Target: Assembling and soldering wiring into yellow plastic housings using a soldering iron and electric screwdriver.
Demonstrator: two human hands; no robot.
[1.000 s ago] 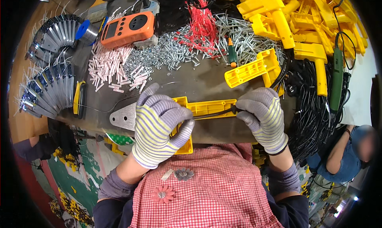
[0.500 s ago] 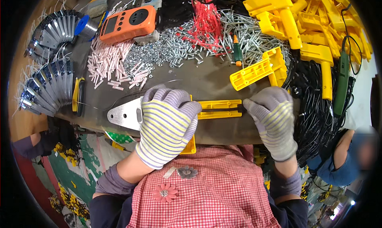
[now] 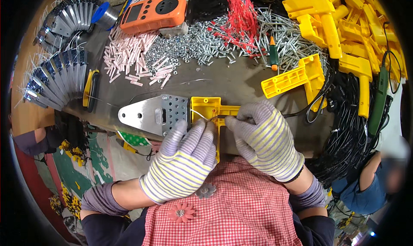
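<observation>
A yellow plastic handle shell (image 3: 207, 103) lies in front of me with its hollow side up. At its left end is a metal plate (image 3: 148, 115) with a rounded tip and a field of small holes. A thin white wire (image 3: 198, 113) runs from the plate's end into the shell. My left hand (image 3: 183, 162), in a striped glove, is closed at the wire's end, its fingertips over the shell. My right hand (image 3: 267, 139), gloved alike, pinches a black cable (image 3: 221, 116) above the shell's narrow part. The fingers partly hide both contact points.
Beyond lie pink sleeves (image 3: 129, 55), small screws (image 3: 189, 46), red pieces (image 3: 241, 18), long screws (image 3: 288, 35), an orange meter (image 3: 152, 14) and a green screwdriver (image 3: 273, 55). Yellow shells (image 3: 309, 5) and black cables (image 3: 344, 113) crowd the right. Yellow-handled cutters (image 3: 89, 91) and stacked metal plates (image 3: 60, 80) lie left.
My left hand has drawn back from the plate, uncovering its holes and the white wire. My right hand has moved left along the cable, over the shell. The whole view has shifted slightly.
</observation>
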